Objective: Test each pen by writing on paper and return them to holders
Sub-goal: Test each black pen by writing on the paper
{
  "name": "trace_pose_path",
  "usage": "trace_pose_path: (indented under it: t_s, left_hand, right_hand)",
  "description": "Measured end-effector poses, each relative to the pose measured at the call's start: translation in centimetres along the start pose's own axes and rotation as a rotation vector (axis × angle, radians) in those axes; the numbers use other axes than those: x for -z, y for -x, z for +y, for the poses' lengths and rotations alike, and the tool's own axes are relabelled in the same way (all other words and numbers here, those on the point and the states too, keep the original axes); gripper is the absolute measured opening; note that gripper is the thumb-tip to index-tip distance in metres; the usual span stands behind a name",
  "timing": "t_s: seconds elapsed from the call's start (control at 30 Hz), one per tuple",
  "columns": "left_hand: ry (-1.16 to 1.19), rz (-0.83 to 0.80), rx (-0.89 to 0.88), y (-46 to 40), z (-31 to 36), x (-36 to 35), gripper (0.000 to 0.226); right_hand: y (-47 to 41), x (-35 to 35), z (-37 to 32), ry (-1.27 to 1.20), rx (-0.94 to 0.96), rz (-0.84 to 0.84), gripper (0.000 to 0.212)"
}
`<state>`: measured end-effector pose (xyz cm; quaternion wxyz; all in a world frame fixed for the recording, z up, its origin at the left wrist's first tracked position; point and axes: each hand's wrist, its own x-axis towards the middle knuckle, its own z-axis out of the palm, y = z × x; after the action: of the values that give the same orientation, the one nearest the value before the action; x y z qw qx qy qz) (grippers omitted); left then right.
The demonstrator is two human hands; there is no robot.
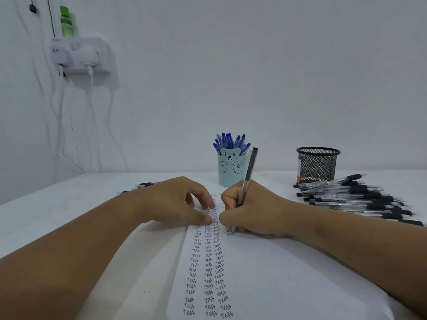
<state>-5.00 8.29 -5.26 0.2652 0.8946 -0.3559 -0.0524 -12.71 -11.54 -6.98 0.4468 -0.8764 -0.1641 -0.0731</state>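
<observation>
My right hand [249, 209] grips a black-capped clear pen [248, 174], its tip down on the white paper [265, 273] at the fourth column of writing. Three long columns of the word "Test" [208, 262] run down the sheet. My left hand [178, 199] rests on the paper's upper left part, fingertips pressing it flat. Behind the hands stands a light blue bear holder [231, 169] full of blue pens [231, 142]. A black mesh holder [317, 166] stands at the back right, its inside hidden. A pile of black pens [360, 197] lies to the right.
A few more black pens [143, 185] lie behind my left wrist. A white wall shelf with plugs and cables [80, 55] hangs at the upper left, a green bottle [66, 21] on top. The table ends at the white wall.
</observation>
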Motion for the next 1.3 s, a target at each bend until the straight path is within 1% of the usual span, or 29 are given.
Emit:
trace_pose_path:
  t_s: [0.27, 0.43, 0.6, 0.73, 0.87, 1.1, 1.17, 1.27, 1.3]
  left_hand:
    - [-0.011, 0.002, 0.005, 0.0, -0.16, 0.03, 0.025]
    - [-0.023, 0.006, 0.01, 0.0, -0.07, 0.02, 0.026]
    - [-0.01, 0.01, 0.013, 0.0, 0.03, -0.01, 0.025]
    - [-0.015, 0.004, 0.013, -0.05, 0.05, 0.02, 0.025]
    - [-0.009, 0.002, 0.007, 0.06, 0.01, -0.02, 0.025]
    - [-0.019, 0.007, 0.01, -0.02, 0.12, -0.06, 0.025]
    - [-0.017, 0.009, 0.003, 0.05, 0.04, -0.06, 0.024]
    - [-0.022, -0.002, 0.002, 0.09, 0.12, 0.06, 0.024]
    - [-0.023, -0.008, 0.004, 0.09, 0.16, 0.1, 0.024]
  right_hand:
    - [-0.08, -0.07, 0.16, 0.022, 0.02, 0.005, 0.038]
    - [-0.08, 0.03, 0.11, 0.016, 0.016, -0.024, 0.039]
    - [-0.14, 0.08, 0.38, -0.02, 0.028, -0.003, 0.039]
    - [-0.2, 0.05, 0.39, -0.004, 0.031, -0.012, 0.034]
    - [-0.2, -0.1, 0.33, 0.039, 0.042, -0.008, 0.041]
    - [-0.18, 0.02, 0.47, 0.039, 0.034, -0.009, 0.045]
    - [-0.16, -0.18, 0.31, -0.043, 0.017, 0.054, 0.043]
    - [-0.46, 0.02, 0.12, -0.314, -0.091, 0.222, 0.055]
    - [-0.6, 0.22, 0.16, -0.368, -0.098, 0.261, 0.056]
